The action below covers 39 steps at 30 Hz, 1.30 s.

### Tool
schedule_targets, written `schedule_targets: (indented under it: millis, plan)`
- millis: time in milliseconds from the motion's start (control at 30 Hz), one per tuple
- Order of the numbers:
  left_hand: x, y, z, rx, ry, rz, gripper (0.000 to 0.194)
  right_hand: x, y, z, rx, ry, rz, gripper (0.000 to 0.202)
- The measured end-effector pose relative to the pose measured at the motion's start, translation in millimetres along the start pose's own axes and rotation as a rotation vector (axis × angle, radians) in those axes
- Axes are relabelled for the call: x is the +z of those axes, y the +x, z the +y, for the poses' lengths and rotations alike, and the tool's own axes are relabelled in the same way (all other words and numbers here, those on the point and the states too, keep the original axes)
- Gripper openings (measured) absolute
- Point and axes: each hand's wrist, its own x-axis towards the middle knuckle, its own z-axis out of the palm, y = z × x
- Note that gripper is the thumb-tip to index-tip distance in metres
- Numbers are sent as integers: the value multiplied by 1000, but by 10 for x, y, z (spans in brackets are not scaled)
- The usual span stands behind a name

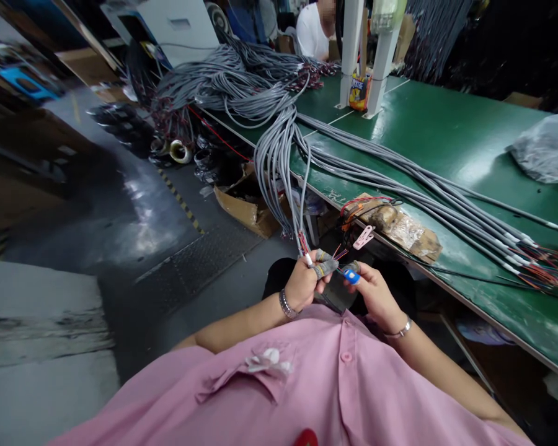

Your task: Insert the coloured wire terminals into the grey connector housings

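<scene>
My left hand (307,280) wears grey finger cots and pinches the end of a grey cable (302,217) that hangs down from the bench edge, its thin red and coloured wires fanned out at the tip. My right hand (374,291), with a blue cot on one fingertip, holds the loose coloured wire ends (341,253) just beside the left fingers. Both hands sit close together above my lap, below the green bench (446,136). Each wrist carries a metal bracelet.
A thick bundle of grey cables (400,179) runs across the green bench, stripped ends at the right (534,263). A taped cardboard piece with a pink clip (390,226) lies at the bench edge. More cable coils, an open carton (246,204), a plastic bag (549,145), a seated person (314,28).
</scene>
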Motion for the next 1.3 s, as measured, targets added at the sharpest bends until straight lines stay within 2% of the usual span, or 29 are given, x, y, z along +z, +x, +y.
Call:
schedule_targets:
  millis: [133, 233, 333, 533, 767, 867, 1067, 1300]
  plan:
    - [-7, -10, -15, -29, 40, -33, 34, -50, 38, -60, -7, 36, 60, 27]
    - [1, -14, -29, -46, 67, -66, 35, -5, 70, -108, -5, 47, 48, 28]
    - [7, -16, -36, -74, 92, -85, 35, 46, 92, -101, -19, 49, 88, 26]
    - [15, -20, -21, -25, 84, -39, 32, 57, 79, 15, 11, 54, 187, 24]
    - [5, -20, -24, -33, 111, -16, 32, -22, 63, 10, 70, 123, 95, 24]
    - [5, -25, -46, -62, 143, -27, 32, -31, 83, -50, 67, 143, 89, 32]
    - [13, -38, -76, -88, 177, -64, 31, 52, 109, -110, 58, 99, 131, 28]
    - [25, -41, -77, -59, 185, -48, 33, 90, 106, -3, 87, 190, 211, 29]
